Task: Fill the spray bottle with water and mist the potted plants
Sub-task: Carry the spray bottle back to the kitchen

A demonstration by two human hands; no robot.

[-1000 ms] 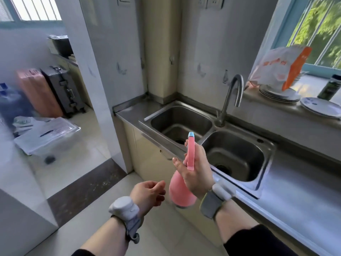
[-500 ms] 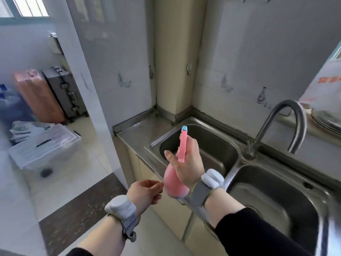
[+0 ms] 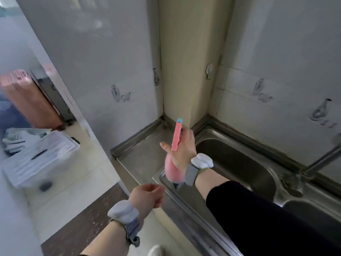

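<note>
Over the near left corner of the stainless steel double sink [image 3: 238, 163], I hold the pink plastic spray bottle with the blue-tipped nozzle [image 3: 175, 154] upright in my right hand [image 3: 182, 148]; my fingers wrap its neck from behind, the thumb juts out to the left, and the long flat pink top stands above my knuckles; the rounded pink belly hangs below my palm, just above the sink's front rim. I judge it light, probably empty, since nothing shows it filled yet; it will gain weight once water goes in, so the neck below the head is the sound place to grip; the plastic looks smooth and would turn slippery when wet; the belly seems thin-walled and may give a little under a squeeze, though it looks hardly fragile. It is pale pink, bulbous below and slim above, with a small blue cap at the tip; whether the head unscrews I cannot tell. My left hand [image 3: 147, 196] hangs in front of the sink, lower down, fingers loosely curled and holding nothing. The curved steel tap [image 3: 321, 159] stands at the sink's far right, well apart from the bottle.
</note>
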